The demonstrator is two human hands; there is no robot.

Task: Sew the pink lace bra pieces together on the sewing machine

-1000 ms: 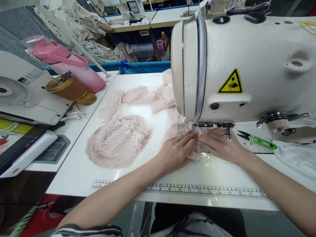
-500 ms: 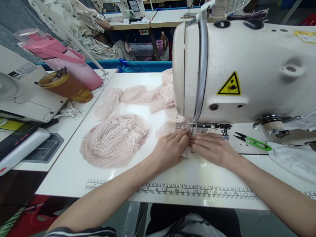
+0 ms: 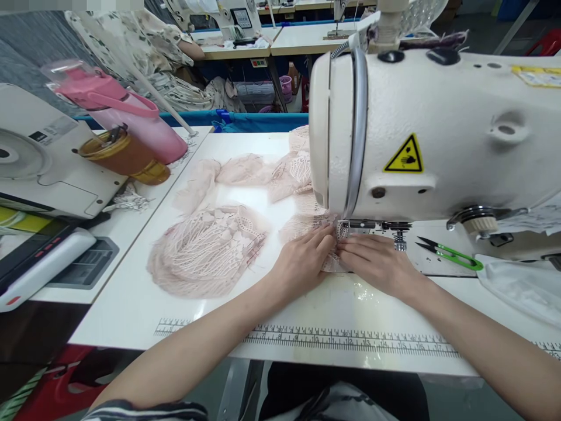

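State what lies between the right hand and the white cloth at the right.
In the head view, a pair of green-handled snips lies between the right hand and the white cloth.

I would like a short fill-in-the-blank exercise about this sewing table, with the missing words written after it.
The left hand and right hand touch lace fabric at a sewing machine with a triangular ____ warning sign. The thread snips have a ____ handle. The bottle beside the brown cup is mostly ____.

Missing words: yellow; green; pink.
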